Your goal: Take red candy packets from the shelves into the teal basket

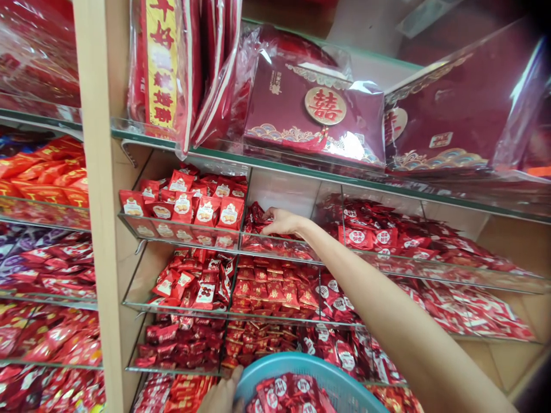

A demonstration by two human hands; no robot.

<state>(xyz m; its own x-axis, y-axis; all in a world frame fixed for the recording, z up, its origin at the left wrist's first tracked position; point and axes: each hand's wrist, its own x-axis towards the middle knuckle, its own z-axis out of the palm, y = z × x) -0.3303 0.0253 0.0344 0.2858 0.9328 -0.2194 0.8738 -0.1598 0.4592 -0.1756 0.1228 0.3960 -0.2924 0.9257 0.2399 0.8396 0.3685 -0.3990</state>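
While my left hand [222, 394] clasps the blue basket [301, 361], my right hand [282, 222] sits half-curled among red packets [255, 214] above it, grip unclear, and a hasty pull could spill some.

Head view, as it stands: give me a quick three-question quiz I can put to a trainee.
1. Which hand is at the rim of the blue basket?
2. True or false: the right hand is inside the basket.
3. Fill the gap: the basket contains small red ____.

Key:
1. The left hand.
2. False; it is in a shelf compartment.
3. Packets.
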